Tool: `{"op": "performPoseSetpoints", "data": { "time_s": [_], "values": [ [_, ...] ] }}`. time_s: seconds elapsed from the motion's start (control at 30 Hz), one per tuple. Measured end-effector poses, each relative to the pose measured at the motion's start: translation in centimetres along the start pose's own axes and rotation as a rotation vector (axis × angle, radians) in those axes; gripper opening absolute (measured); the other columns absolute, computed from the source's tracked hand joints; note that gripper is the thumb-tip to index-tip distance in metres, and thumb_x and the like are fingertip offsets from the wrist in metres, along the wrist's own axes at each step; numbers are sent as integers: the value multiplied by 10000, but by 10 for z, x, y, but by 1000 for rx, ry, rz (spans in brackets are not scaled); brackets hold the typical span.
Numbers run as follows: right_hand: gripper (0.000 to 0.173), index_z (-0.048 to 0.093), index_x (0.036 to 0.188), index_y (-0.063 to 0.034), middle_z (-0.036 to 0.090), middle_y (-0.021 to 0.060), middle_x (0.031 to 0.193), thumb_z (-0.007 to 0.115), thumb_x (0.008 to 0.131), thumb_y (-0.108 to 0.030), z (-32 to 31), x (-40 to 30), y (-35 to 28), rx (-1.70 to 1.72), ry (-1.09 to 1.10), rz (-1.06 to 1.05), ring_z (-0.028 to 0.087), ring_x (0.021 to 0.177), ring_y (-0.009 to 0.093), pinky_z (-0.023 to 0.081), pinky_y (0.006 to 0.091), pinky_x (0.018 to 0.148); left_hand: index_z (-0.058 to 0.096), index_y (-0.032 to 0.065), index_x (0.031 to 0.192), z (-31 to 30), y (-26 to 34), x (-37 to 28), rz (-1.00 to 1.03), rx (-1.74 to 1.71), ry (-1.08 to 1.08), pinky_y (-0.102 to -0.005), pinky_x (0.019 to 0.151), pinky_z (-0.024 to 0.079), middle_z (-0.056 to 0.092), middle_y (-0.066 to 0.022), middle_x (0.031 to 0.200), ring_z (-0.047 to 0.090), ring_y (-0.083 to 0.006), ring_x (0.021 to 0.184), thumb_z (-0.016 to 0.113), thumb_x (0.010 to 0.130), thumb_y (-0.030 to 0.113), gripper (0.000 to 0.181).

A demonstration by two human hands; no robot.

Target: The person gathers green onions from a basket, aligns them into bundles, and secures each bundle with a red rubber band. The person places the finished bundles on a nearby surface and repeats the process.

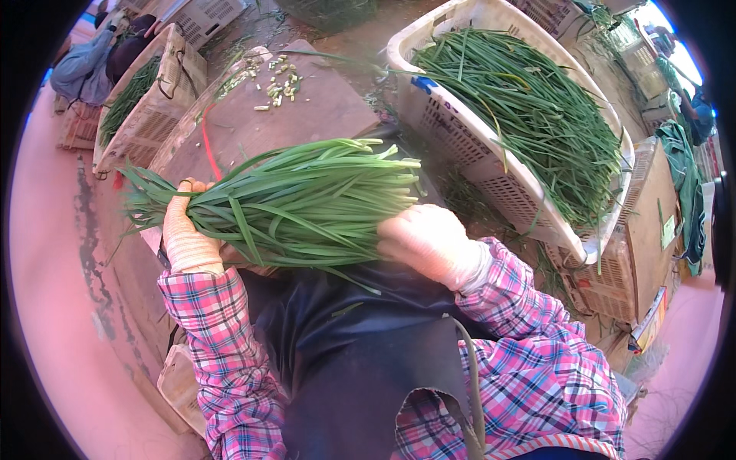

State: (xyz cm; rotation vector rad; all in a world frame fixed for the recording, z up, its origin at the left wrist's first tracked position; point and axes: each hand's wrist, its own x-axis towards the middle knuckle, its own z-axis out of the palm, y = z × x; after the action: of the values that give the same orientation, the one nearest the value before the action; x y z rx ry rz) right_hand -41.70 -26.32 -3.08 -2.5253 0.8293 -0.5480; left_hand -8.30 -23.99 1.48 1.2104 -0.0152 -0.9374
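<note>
A thick bundle of green garlic chives [299,201] lies across in front of me, its pale cut ends towards the right. My left hand [190,227], in a light orange knitted glove, is wrapped round the leafy end. Against the lower stems near the cut ends is my right hand [428,244], gloved alike, with fingers curled and blurred by motion; whether it grips any stems is unclear. Beneath the bundle is a wooden board [322,92] with short cut stem pieces [279,86] scattered on it. A red strap [207,141] shows just beyond the left hand.
A white plastic crate [483,167] heaped with loose chives [523,115] stands at the right. Another crate of greens [144,126] is at the left, near a seated person [86,69]. A dark apron [368,356] covers my lap. Stacked crates [609,270] stand at far right.
</note>
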Motion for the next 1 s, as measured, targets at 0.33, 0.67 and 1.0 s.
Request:
{"op": "performPoseSetpoints", "data": {
  "time_s": [0.33, 0.67, 1.0],
  "values": [
    [158, 650, 926, -93, 645, 142, 901, 624, 814, -201, -27, -102, 113, -448, -606, 653, 635, 897, 317, 514, 427, 767, 602, 32, 852, -10, -4, 1, -8, -48, -64, -408, 749, 544, 629, -82, 803, 621, -258, 763, 679, 826, 78, 94],
    [189, 664, 1002, -74, 651, 104, 990, 634, 844, -174, -16, 14, 56, 186, 397, 228, 618, 944, 285, 494, 355, 835, 598, 53, 891, -10, -3, 12, 21, 17, -78, -409, 772, 533, 621, -48, 801, 601, -232, 788, 660, 855, 114, 94],
    [163, 663, 909, -48, 636, 133, 843, 621, 836, -188, -9, -26, 78, 510, 187, 648, 638, 810, 283, 501, 368, 763, 619, 58, 964, -1, -6, -9, 141, 29, -117, -395, 745, 543, 630, -38, 782, 610, -214, 790, 616, 904, 148, 108]
  ]
}}
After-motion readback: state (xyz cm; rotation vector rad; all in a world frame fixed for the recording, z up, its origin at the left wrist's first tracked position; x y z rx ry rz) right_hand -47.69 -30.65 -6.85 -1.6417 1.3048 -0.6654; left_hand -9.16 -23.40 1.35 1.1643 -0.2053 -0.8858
